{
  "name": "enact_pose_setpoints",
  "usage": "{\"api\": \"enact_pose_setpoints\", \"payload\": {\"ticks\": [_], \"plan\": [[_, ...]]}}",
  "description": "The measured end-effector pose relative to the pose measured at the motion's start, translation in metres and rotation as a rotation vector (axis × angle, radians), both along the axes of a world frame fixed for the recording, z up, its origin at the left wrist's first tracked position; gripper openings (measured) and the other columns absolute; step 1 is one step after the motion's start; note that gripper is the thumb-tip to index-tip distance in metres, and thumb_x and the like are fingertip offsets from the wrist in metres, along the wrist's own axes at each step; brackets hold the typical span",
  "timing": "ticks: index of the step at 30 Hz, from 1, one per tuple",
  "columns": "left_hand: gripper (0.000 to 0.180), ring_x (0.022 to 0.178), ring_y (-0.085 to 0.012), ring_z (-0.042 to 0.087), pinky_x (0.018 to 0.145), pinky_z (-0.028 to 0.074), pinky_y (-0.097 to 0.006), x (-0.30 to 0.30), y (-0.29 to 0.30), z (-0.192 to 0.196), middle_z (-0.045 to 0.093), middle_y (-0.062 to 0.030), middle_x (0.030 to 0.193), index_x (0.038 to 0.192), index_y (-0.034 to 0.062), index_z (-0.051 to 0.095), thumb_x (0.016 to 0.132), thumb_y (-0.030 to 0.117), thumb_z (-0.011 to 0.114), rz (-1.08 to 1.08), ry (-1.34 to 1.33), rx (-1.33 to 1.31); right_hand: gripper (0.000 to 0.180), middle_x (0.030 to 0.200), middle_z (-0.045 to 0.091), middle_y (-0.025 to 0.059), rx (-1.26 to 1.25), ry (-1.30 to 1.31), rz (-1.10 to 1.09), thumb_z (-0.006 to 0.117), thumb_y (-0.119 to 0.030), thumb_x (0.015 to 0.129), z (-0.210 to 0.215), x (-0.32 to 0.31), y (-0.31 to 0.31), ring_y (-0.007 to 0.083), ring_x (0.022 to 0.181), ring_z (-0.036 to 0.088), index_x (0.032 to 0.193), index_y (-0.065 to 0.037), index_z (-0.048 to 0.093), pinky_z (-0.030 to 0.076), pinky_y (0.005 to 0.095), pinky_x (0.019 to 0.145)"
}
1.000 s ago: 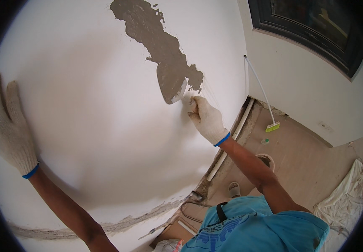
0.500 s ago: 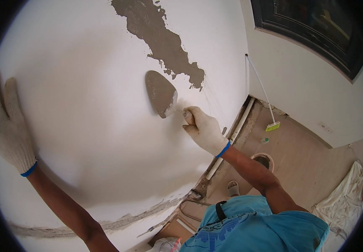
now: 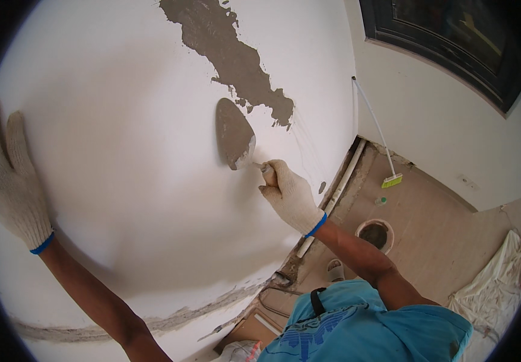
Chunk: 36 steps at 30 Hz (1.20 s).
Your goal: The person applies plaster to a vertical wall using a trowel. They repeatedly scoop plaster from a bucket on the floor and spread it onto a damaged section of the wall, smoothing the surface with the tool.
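In a white knit glove with a blue cuff, my right hand (image 3: pixel 290 196) is wrapped round the handle of a trowel (image 3: pixel 234 133). The trowel's broad, rounded blade is coated in grey-brown mortar, with a paler smear near the handle. Its tip points up the white wall (image 3: pixel 133 181), just left of the lower end of a ragged grey-brown mortar patch (image 3: pixel 236 63). Whether the blade touches the wall I cannot tell. At the far left my gloved left hand (image 3: pixel 13 175) lies against the wall, fingers stretched out and holding nothing.
A round bucket (image 3: pixel 390 236) with grey contents stands on the floor beyond my right forearm. A yellow-green broom (image 3: pixel 392 180) leans at the corner. White pipe (image 3: pixel 348 178) runs along the wall's foot. Crumpled plastic sheeting (image 3: pixel 489 277) lies at right, below a dark-framed window (image 3: pixel 441 51).
My right hand and forearm have shifted slightly down, uncovering more of the bucket. The trowel blade has turned a little and its tip has moved right. My left hand stays in place.
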<state>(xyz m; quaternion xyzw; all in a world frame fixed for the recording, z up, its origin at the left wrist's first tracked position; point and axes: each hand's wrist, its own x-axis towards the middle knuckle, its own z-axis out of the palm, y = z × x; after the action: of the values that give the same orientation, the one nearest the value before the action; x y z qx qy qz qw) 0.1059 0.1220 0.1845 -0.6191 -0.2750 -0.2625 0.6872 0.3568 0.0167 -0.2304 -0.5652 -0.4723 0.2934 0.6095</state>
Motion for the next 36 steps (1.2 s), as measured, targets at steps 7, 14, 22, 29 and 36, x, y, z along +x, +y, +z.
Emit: {"api": "enact_pose_setpoints", "payload": {"ticks": [7,14,22,29,36], "plan": [[0.053,0.130,-0.0281,0.068,0.109,0.055,-0.045,0.014,-0.003,-0.013,0.065,-0.0101,0.148,0.154,0.0202,0.056,0.109,0.048,0.053,-0.047,-0.048,-0.015,0.038,0.085,0.061,0.0150,-0.099,0.061,0.026,0.071,-0.011,0.091,-0.003,0.001,-0.006,0.0406,0.083,0.068,0.124,-0.004,0.052,0.053,0.0475,0.074],[0.054,0.132,-0.0279,0.066,0.111,0.053,-0.046,0.015,-0.005,-0.009,0.064,-0.0119,0.149,0.155,0.0201,0.056,0.109,0.048,0.055,-0.045,-0.026,0.002,0.037,0.085,0.060,0.0138,-0.109,0.036,0.016,0.071,-0.011,0.091,-0.004,0.001,-0.006,0.0397,0.082,0.067,0.122,-0.004,0.052,0.052,0.0472,0.074],[0.057,0.134,-0.0294,0.064,0.112,0.052,-0.048,0.003,0.001,-0.006,0.060,-0.0121,0.154,0.158,0.0228,0.051,0.109,0.052,0.050,0.002,-0.130,-0.125,0.037,0.083,0.061,0.0154,-0.070,0.071,0.034,0.071,-0.011,0.091,-0.006,-0.003,-0.006,0.0413,0.082,0.067,0.121,-0.004,0.052,0.052,0.0485,0.073],[0.060,0.132,-0.0300,0.066,0.109,0.055,-0.048,0.007,0.000,-0.016,0.061,-0.0118,0.152,0.161,0.0233,0.047,0.109,0.055,0.047,-0.071,-0.154,-0.158,0.038,0.083,0.061,0.0161,-0.047,0.020,0.028,0.071,-0.011,0.091,-0.003,-0.004,-0.011,0.0426,0.081,0.067,0.122,-0.003,0.051,0.051,0.0487,0.072],[0.060,0.130,-0.0288,0.067,0.107,0.056,-0.048,0.007,0.003,-0.010,0.062,-0.0120,0.152,0.160,0.0234,0.047,0.109,0.055,0.047,-0.074,-0.092,-0.097,0.039,0.082,0.059,0.0154,-0.113,0.071,0.023,0.071,-0.010,0.090,-0.001,0.000,-0.009,0.0405,0.080,0.066,0.122,-0.002,0.050,0.051,0.0465,0.072]]}}
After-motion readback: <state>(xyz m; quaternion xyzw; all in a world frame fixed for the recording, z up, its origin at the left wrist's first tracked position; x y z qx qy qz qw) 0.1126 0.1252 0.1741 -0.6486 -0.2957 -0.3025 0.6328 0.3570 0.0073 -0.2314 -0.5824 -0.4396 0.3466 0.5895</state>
